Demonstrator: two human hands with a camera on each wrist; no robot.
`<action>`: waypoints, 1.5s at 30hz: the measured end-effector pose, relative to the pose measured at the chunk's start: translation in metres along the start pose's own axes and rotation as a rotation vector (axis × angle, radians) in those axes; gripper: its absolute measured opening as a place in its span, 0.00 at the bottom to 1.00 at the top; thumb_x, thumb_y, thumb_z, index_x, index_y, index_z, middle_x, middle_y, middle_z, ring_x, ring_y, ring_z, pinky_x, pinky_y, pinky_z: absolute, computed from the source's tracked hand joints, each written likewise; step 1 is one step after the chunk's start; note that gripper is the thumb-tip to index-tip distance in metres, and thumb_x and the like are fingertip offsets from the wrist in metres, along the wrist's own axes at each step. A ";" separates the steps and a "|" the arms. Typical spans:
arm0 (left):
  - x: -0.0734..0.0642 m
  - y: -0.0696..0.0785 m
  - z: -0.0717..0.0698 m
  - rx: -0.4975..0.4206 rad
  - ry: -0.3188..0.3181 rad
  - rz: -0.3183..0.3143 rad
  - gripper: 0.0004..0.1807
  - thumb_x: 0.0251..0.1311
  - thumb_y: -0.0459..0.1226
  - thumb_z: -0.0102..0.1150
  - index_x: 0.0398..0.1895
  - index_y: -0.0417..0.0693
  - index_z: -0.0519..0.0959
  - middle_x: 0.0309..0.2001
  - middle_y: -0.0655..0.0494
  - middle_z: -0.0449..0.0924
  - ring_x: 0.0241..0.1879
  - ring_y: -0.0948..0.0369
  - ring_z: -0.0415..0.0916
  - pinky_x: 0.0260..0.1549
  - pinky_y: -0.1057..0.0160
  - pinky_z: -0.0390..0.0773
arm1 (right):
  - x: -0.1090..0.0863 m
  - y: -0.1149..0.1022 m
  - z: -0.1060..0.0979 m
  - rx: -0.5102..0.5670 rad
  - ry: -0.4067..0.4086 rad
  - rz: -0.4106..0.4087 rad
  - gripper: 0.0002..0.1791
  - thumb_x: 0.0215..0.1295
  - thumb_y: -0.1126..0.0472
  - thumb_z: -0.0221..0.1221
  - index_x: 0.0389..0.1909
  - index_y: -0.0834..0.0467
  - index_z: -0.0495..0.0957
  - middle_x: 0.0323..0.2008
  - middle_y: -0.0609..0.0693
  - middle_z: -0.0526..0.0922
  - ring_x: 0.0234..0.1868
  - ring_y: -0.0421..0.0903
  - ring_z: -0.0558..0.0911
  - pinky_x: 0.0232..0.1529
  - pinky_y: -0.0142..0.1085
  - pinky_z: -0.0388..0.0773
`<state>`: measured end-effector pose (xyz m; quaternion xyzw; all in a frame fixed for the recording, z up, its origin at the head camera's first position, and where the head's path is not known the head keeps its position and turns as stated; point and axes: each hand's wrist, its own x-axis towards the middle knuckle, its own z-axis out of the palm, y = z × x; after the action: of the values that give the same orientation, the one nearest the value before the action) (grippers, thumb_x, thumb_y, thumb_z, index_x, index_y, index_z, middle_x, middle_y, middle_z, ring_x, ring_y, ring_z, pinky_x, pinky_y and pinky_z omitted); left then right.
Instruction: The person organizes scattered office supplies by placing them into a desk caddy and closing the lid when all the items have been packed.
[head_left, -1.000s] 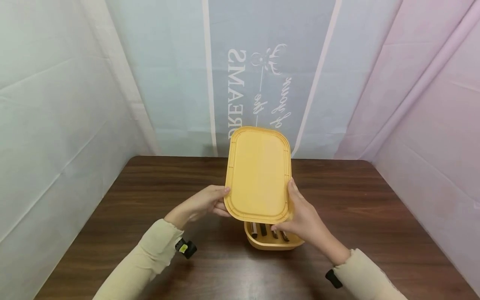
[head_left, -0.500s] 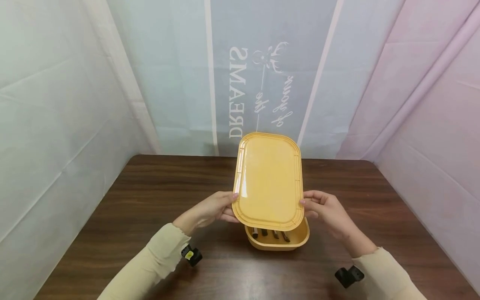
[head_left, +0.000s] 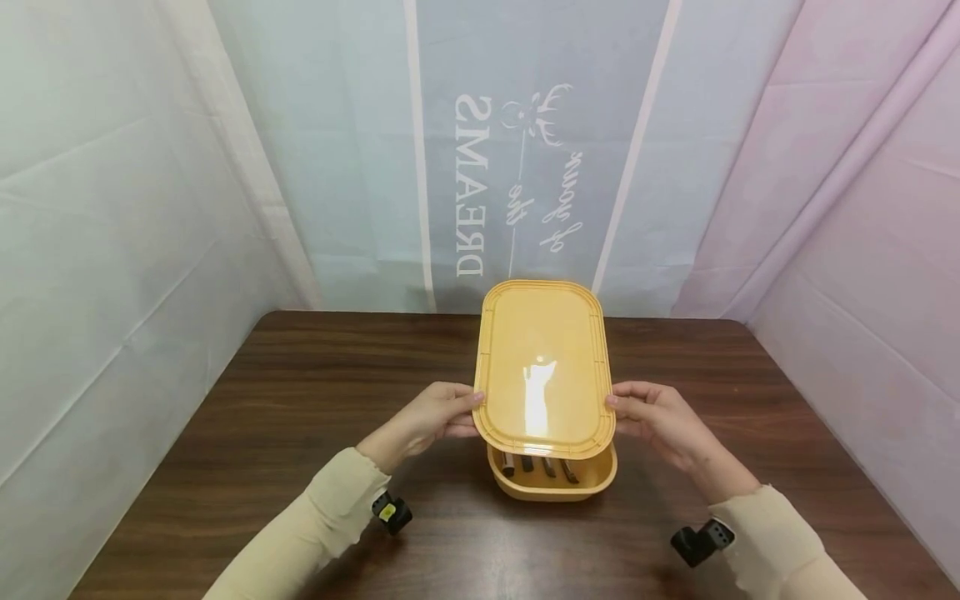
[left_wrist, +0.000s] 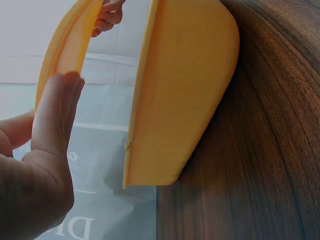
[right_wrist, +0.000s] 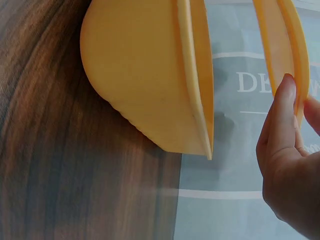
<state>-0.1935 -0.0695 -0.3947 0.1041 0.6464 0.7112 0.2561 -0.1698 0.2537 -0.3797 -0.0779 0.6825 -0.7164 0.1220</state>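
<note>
A yellow rectangular lid (head_left: 543, 350) with rounded corners is held above a matching yellow box (head_left: 555, 492). My left hand (head_left: 431, 421) pinches the lid's left edge, thumb on top and fingers beneath. On the opposite edge, my right hand (head_left: 660, 421) pinches it the same way. Both wrist views show a gap between the lid (left_wrist: 70, 45) and the box (right_wrist: 140, 75), which stands on the table. Several dark, slim items (head_left: 549, 467) lie in the box; their far ends are hidden under the lid, and their kind is unclear.
The dark wooden table (head_left: 337, 358) reaches back to a printed blue-grey cloth (head_left: 360, 167). Pale cloth walls (head_left: 97, 250) rise on the left and right sides. A small black camera (head_left: 701, 542) sits at the right wrist, another (head_left: 392, 511) at the left.
The lid has moved right and down, coming over the box more squarely. My right hand has shifted from the lid's lower right corner to a pinch on its right edge. The box stays put.
</note>
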 end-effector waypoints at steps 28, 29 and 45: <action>0.031 -0.003 0.044 -0.060 0.032 -0.073 0.16 0.67 0.27 0.50 0.52 0.19 0.72 0.42 0.35 0.81 0.34 0.62 0.82 0.40 0.63 0.80 | -0.005 -0.078 -0.014 0.136 0.021 -0.009 0.11 0.66 0.72 0.54 0.34 0.59 0.85 0.33 0.51 0.85 0.34 0.43 0.84 0.37 0.35 0.82; 0.033 -0.003 0.046 -0.068 0.034 -0.080 0.16 0.67 0.27 0.50 0.52 0.20 0.72 0.42 0.35 0.81 0.35 0.61 0.82 0.40 0.63 0.80 | -0.005 -0.080 -0.015 0.142 0.030 -0.001 0.11 0.66 0.72 0.55 0.34 0.59 0.85 0.33 0.51 0.85 0.34 0.43 0.84 0.37 0.35 0.82; 0.057 0.051 0.028 -0.396 0.212 -0.011 0.18 0.66 0.24 0.48 0.57 0.23 0.69 0.50 0.31 0.76 0.44 0.52 0.82 0.44 0.63 0.79 | -0.007 -0.080 0.004 0.076 0.125 0.024 0.06 0.64 0.67 0.60 0.32 0.56 0.85 0.33 0.49 0.85 0.33 0.41 0.85 0.35 0.34 0.82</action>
<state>-0.2401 -0.0188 -0.3513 -0.0270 0.5179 0.8298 0.2061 -0.1671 0.2553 -0.2992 -0.0204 0.6618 -0.7439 0.0906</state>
